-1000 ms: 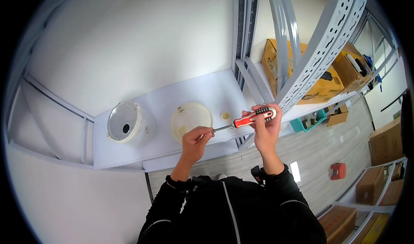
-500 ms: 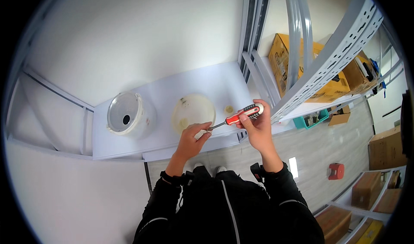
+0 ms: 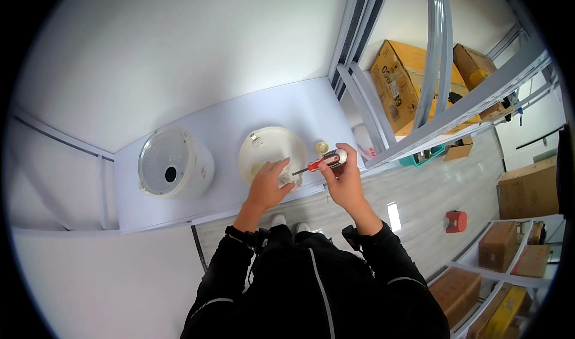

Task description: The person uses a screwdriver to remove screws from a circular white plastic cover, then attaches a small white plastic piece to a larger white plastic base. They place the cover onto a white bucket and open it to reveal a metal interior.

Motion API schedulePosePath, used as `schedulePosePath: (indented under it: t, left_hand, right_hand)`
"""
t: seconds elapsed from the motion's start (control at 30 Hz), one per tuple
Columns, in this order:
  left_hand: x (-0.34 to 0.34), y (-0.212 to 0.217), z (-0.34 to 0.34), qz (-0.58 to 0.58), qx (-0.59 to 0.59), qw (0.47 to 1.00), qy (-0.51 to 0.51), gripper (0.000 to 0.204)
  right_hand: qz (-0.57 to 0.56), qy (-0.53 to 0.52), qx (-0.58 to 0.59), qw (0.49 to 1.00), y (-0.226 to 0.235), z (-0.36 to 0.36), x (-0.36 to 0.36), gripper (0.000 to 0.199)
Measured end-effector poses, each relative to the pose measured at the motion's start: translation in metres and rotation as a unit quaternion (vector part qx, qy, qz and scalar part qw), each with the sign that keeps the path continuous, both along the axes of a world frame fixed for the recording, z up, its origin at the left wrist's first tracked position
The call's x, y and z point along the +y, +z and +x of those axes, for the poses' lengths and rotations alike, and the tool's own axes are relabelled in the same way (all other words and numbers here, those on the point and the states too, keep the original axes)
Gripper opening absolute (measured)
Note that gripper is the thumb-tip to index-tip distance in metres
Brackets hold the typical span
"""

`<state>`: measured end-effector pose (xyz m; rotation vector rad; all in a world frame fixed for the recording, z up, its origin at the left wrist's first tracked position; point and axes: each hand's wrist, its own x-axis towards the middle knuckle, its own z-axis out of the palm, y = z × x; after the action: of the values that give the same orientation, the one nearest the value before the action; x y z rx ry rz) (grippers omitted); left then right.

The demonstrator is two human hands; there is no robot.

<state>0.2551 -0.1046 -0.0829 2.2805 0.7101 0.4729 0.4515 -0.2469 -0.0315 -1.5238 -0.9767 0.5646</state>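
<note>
My right hand (image 3: 345, 182) grips a screwdriver (image 3: 326, 160) by its red, white and black handle, the shaft slanting left and down. Its tip is at the near right part of a cream-coloured round shallow dish or cover (image 3: 263, 136), beside a small fitting on it. My left hand (image 3: 267, 187) lies over the dish's near side, thumb and fingers apart around the spot by the tip; I see nothing held in it. A small round yellowish piece (image 3: 322, 147) sits just right of the dish. To the left stands a white bucket-like housing (image 3: 197, 171) with a clear, black-holed top.
These things rest on a pale shelf (image 3: 287, 102) against a white wall. At right, grey perforated uprights (image 3: 443, 132) frame a shelf with a yellow carton (image 3: 395, 87). A teal basket (image 3: 422, 155), red stool (image 3: 456, 221) and brown cartons (image 3: 498, 243) lie farther right.
The screwdriver and right hand have shifted slightly left and down, its tip now at the dish. My left fingers have spread apart, where before they were pinched at the tip. The view has shifted slightly.
</note>
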Motion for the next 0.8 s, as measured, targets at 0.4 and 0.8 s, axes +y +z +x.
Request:
schedulePosePath:
  t: [0.4, 0.8]
  left_hand:
    - [0.011, -0.018, 0.008, 0.117, 0.108, 0.985, -0.065, 0.083]
    - [0.019, -0.018, 0.007, 0.093, 0.119, 0.986, -0.066, 0.087]
  right_hand:
    - [0.005, -0.014, -0.114, 0.993, -0.013, -0.021, 0.011, 0.056]
    - [-0.02, -0.033, -0.09, 0.995, -0.027, -0.033, 0.015, 0.056]
